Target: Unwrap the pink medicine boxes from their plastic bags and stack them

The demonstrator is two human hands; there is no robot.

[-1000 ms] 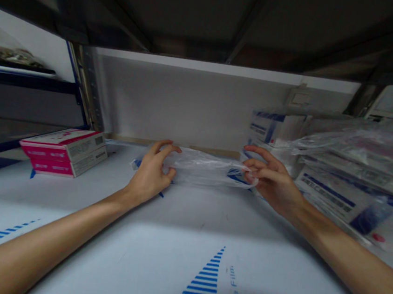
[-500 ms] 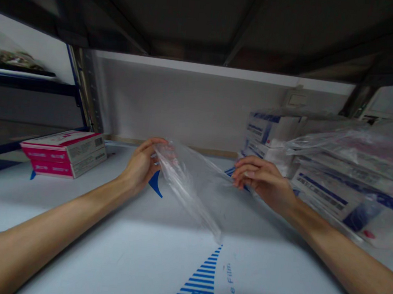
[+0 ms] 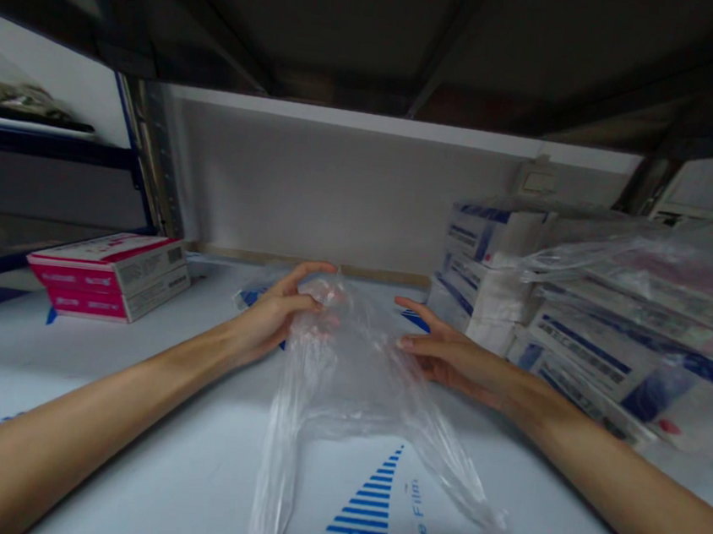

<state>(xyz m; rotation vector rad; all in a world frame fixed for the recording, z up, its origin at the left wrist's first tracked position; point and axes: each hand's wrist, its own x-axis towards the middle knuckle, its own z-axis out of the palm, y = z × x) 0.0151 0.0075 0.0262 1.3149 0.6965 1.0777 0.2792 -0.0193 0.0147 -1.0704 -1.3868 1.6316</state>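
A clear plastic bag (image 3: 344,385) hangs open above the white shelf surface (image 3: 182,470), its lower part trailing toward me. My left hand (image 3: 278,314) pinches the bag's top edge between thumb and fingers. On the other side, my right hand (image 3: 443,352) has its fingers stretched out against the bag's upper edge, touching the film.
A pink and white box (image 3: 110,275) lies at the left of the shelf. Stacked white and blue boxes (image 3: 492,247), some under plastic wrap (image 3: 649,272), fill the right side. A dark shelf runs close overhead, and the back wall is white.
The bag lay flat between both hands a second ago. It has been lifted, pulled toward me and spread open. My right hand's fingers went from curled to stretched.
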